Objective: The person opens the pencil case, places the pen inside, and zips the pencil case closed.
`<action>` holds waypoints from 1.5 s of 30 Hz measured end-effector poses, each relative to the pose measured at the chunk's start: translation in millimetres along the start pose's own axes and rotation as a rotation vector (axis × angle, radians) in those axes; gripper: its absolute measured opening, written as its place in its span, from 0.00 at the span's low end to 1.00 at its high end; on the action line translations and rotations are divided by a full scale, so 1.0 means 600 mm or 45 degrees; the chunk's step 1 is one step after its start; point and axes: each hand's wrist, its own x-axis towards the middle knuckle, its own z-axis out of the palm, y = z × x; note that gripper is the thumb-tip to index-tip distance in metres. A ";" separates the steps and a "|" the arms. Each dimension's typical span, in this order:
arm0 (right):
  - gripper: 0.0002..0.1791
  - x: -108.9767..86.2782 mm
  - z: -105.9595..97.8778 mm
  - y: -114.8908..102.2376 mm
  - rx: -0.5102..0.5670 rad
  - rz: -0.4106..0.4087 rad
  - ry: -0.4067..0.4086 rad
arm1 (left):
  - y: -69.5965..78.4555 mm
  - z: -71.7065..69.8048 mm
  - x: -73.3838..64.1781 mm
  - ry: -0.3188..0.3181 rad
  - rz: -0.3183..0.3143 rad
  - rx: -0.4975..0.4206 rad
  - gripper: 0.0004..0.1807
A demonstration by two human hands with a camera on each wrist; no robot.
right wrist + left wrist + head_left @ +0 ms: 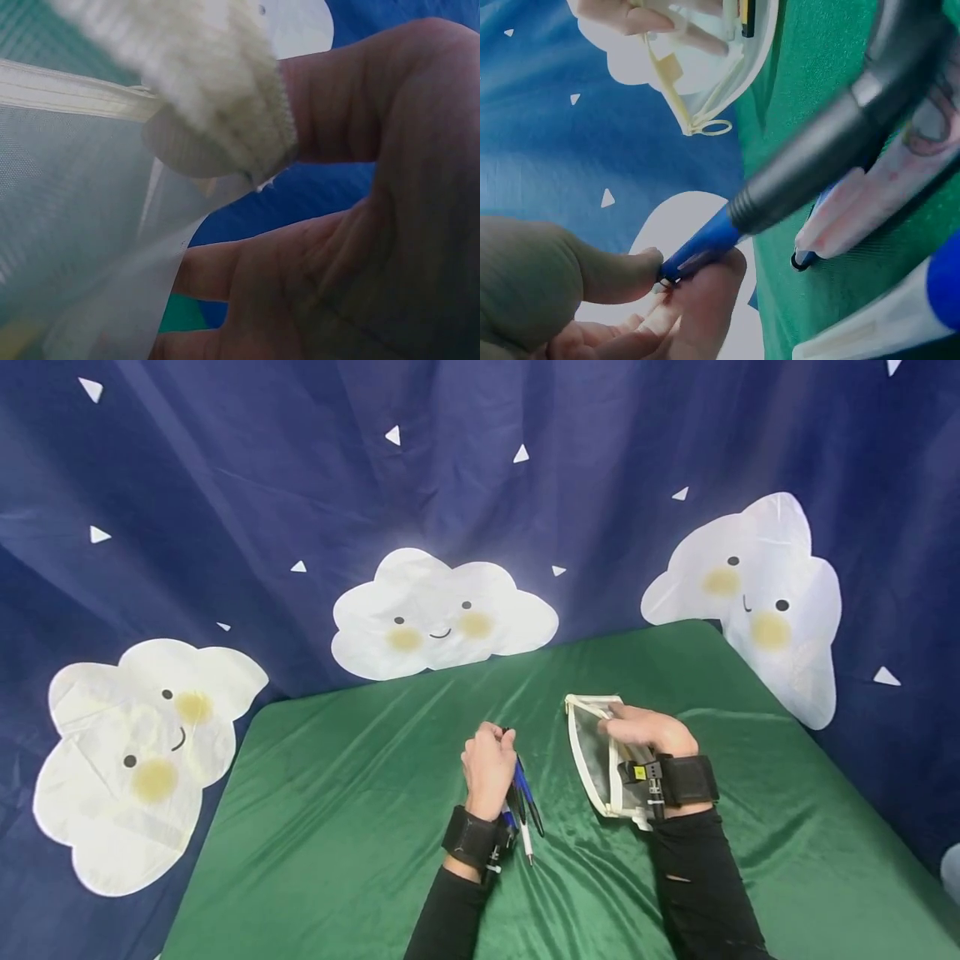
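My left hand [487,768] pinches one end of a blue pen with a black section [795,176] between thumb and finger. Beside it, over the green cloth, are a pale pink patterned pen [847,214] and a white pen with a blue part [877,322]. A translucent mesh zip pouch [588,752] with cream edging gapes to the right of the pens. Gripping its far side is my right hand [648,731]; the thumb [334,109] goes in behind the zip edge and the fingers lie along the outside. Slim pen-like items [748,16] show inside the pouch.
A green cloth [337,793] with soft wrinkles covers the table. Behind it hangs a dark blue curtain [247,485] with white clouds and small triangles. Black straps with small cameras are on both wrists.
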 end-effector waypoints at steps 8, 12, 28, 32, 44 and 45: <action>0.48 0.001 0.000 -0.005 0.021 -0.015 -0.014 | 0.004 -0.010 0.007 -0.055 -0.026 -0.129 0.11; 0.48 0.002 0.001 -0.005 0.017 -0.010 -0.020 | 0.006 -0.015 0.009 -0.173 -0.087 -0.243 0.13; 0.48 0.001 0.002 -0.001 0.028 0.015 -0.026 | 0.010 -0.028 0.010 -0.373 -0.059 -0.428 0.10; 0.47 0.001 0.002 -0.001 0.036 0.001 -0.038 | 0.012 -0.027 0.013 -0.356 -0.036 -0.381 0.12; 0.47 0.002 0.001 0.001 0.010 0.021 -0.007 | 0.021 -0.022 0.026 -0.275 -0.041 -0.344 0.23; 0.47 0.002 0.002 0.002 0.010 0.016 -0.004 | 0.021 -0.020 0.026 -0.267 -0.048 -0.356 0.23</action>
